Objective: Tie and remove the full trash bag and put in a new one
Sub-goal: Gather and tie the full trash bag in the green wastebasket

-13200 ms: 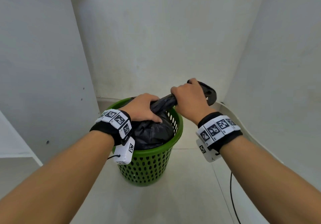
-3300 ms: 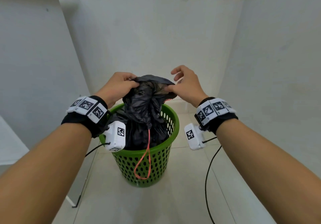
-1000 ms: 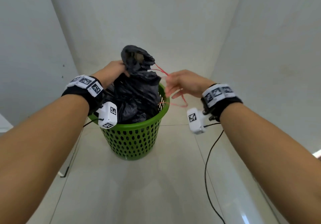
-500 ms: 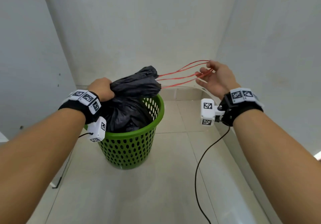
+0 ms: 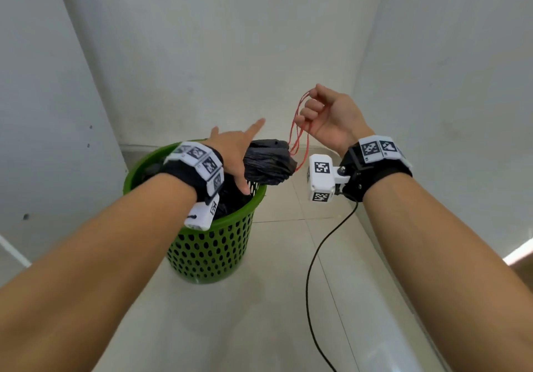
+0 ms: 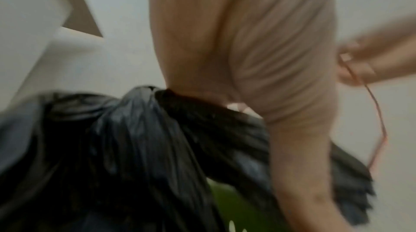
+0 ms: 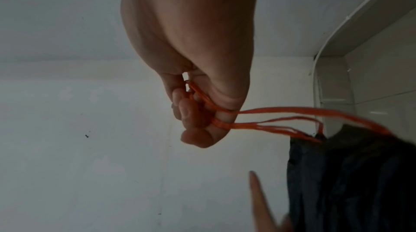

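A green perforated basket [image 5: 213, 250] stands on the tiled floor with a full black trash bag [image 5: 268, 164] in it. The bag's gathered neck sticks out to the right over the rim. My left hand [image 5: 233, 149] lies against that neck with the fingers spread and straight and the thumb pointing down. The left wrist view shows the palm [image 6: 258, 57] above the bag [image 6: 135, 146]. My right hand [image 5: 314, 112] is raised to the right of the neck. Its fingers [image 7: 198, 111] are curled around the red drawstring [image 7: 281, 111], which hangs slack down to the bag's mouth [image 7: 349, 182].
White walls close in on the left, back and right, forming a narrow corner. A black cable [image 5: 311, 270] trails from my right wrist across the pale floor tiles in front of the basket.
My right hand came back from pulling the drawstring taut to the right; it is now nearer the bag and the string is slack. My left hand has loosened from its fist on the neck.
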The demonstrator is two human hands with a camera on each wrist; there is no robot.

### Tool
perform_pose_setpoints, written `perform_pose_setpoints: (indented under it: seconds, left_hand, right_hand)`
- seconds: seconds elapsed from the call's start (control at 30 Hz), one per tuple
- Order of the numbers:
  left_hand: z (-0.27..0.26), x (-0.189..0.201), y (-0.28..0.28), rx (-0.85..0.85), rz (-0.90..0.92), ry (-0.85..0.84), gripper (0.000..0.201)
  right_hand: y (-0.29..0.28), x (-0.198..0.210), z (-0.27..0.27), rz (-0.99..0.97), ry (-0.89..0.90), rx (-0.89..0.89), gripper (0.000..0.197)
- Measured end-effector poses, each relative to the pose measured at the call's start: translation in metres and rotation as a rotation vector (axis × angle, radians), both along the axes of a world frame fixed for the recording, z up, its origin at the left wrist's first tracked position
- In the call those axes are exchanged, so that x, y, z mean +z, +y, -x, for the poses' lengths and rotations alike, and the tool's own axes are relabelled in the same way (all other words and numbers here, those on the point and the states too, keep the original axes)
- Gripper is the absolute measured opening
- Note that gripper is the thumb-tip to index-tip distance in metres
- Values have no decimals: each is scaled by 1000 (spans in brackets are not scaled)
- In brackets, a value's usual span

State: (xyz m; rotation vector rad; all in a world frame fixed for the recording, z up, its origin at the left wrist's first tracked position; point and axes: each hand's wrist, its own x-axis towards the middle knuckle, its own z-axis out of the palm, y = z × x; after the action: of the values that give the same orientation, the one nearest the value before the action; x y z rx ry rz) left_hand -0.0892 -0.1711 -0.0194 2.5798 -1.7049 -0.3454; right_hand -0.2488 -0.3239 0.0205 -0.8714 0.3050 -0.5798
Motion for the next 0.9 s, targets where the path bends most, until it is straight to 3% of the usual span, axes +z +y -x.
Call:
perform_pose_setpoints:
  seconds: [0.07, 0.1, 0.17, 0.2, 0.23, 0.43, 0.53, 0.57, 0.6, 0.67, 0.73, 0.8, 0.83, 0.87, 0.9]
  left_hand:
    - [3, -17, -4, 42, 17, -108, 155]
    - [3, -19, -4, 74, 50, -166, 135]
    - [-3, -13, 1, 128, 169, -284, 62]
    - [-6, -8, 5, 161, 222, -321, 36]
    - [-15, -6, 12, 193, 261, -348, 24]
    - [-67, 1, 50, 397, 331, -307, 22]
    - [-58, 0, 47, 321, 326, -288, 14]
    - [-54, -1, 45, 289, 329, -302, 12]
    - [-50, -1, 43, 263, 336, -318, 11]
    - [-46, 2, 41, 229, 351, -341, 9]
    - [-43, 6, 39, 192, 384, -349, 8]
    - [-40, 7, 39, 163, 402, -341, 10]
    - [-38, 7, 39, 160, 406, -337, 9]
    - [-37, 7, 40, 165, 408, -334, 8]
    - [-37, 6, 41, 174, 411, -332, 7]
  right_hand:
    - [0, 6, 3, 3, -40, 22, 31]
    - [-2, 8, 5, 7, -47, 23, 30]
    - [-13, 9, 13, 14, -15, -24, 30]
    - [-21, 7, 19, 14, 21, -75, 31]
    - [-30, 3, 27, 15, 60, -135, 32]
    - [-48, -40, 50, 108, 378, -357, 26]
    - [-36, -50, 32, 499, 755, -478, 8]
    - [-32, -54, 26, 675, 908, -497, 23]
    - [-27, -56, 19, 834, 1019, -492, 52]
    - [-7, -51, 9, 1095, 946, -374, 96]
    - [22, -43, -4, 1201, 746, -66, 119]
    - [50, -44, -22, 1175, 712, 213, 130]
    - [63, -45, -28, 1140, 743, 282, 125]
    - [68, -49, -34, 1058, 742, 342, 107]
    - [68, -49, -36, 926, 705, 416, 73]
